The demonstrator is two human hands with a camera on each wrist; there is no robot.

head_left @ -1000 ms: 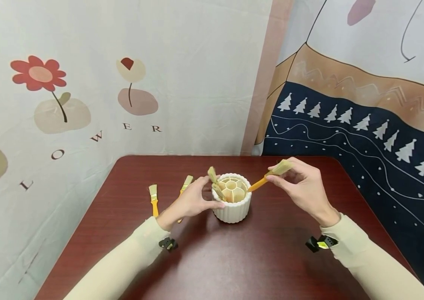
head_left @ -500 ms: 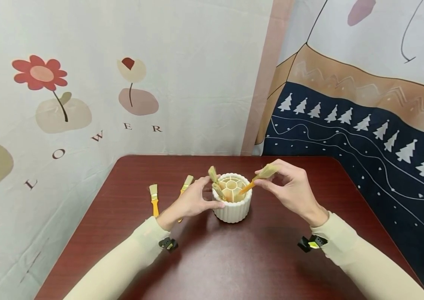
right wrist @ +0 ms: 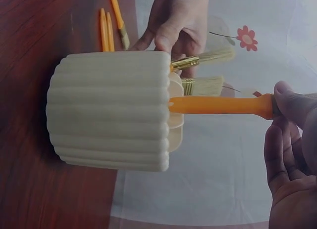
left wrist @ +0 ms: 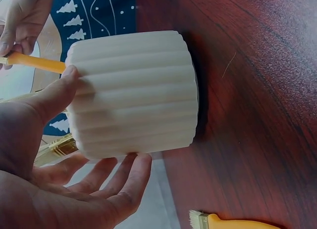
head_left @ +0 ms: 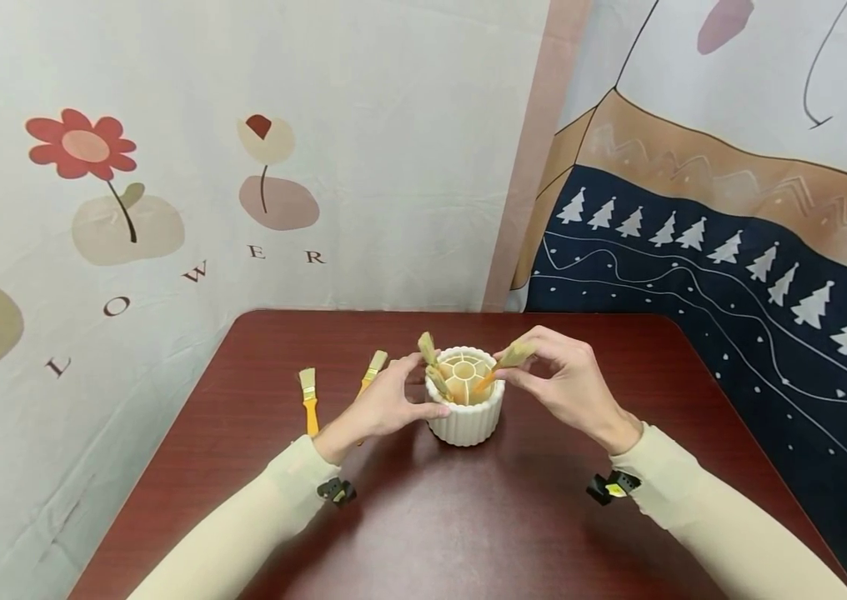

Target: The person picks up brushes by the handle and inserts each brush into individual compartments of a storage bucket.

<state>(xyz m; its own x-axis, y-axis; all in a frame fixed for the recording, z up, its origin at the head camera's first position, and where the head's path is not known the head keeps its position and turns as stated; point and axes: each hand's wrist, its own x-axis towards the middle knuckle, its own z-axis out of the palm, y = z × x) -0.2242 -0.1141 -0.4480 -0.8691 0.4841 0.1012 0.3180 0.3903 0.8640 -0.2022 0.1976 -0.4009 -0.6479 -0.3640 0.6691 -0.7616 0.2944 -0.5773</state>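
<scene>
Left hand: fingers grip the cup, upright on the table. Right hand: fingers pinch a brush, handle end inside the cup.

- An indoor corner, seemingly dressed as a recording spot; whether it lies in a home or a studio cannot be told
- A creased pale cloth hangs behind the counter, printed with a red flower and letters spelling FLOWER
- The right-hand hanging shows white fir trees on dark blue
- The counter has a reddish-brown wood-grain top with rounded corners
- It carries paintbrushes and a white ribbed pot, fitting home or studio alike
- Small black devices at both wrists suit recording
</scene>
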